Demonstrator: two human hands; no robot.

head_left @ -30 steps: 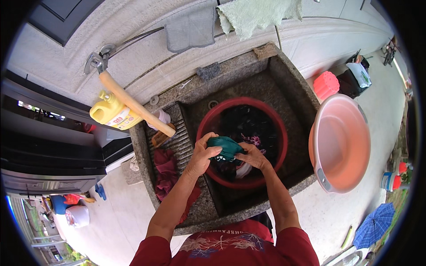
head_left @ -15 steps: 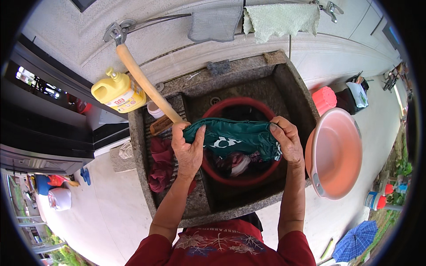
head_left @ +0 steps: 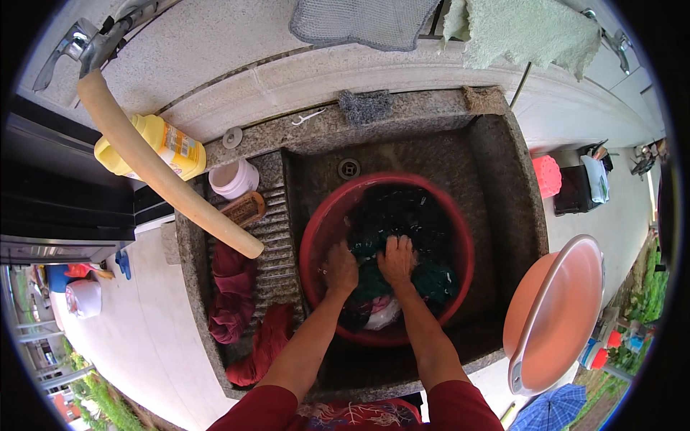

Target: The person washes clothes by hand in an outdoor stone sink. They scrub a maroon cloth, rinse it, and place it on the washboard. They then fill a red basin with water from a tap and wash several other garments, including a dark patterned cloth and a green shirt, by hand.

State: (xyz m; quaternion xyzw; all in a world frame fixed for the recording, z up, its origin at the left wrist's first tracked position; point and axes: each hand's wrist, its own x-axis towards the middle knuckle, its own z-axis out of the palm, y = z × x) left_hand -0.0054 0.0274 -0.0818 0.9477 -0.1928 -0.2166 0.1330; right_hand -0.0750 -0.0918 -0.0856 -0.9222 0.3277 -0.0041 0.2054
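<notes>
A red basin (head_left: 468,248) stands in the stone sink, holding dark water and clothes. Inside it lies the dark green garment (head_left: 434,279), mostly sunk, with a white and pink cloth (head_left: 383,314) nearer me. My right hand (head_left: 397,260) presses down on the green garment, palm down, its fingers stretched out and a little apart. At the basin's left side my left hand (head_left: 341,269) is partly in the water; its fingers are blurred and partly hidden.
The stone sink (head_left: 528,208) has a ridged washboard (head_left: 274,248) at left, with a wooden brush (head_left: 245,210), a white tub (head_left: 234,179) and maroon clothes (head_left: 233,291). A pale hose (head_left: 169,183) hangs over that side near a yellow jug (head_left: 183,149). An orange basin (head_left: 528,316) leans at right.
The green garment, held stretched between both hands above the basin, is now down in the water. Both hands have lowered into the basin, and my right hand's grip has opened. The view has shifted.
</notes>
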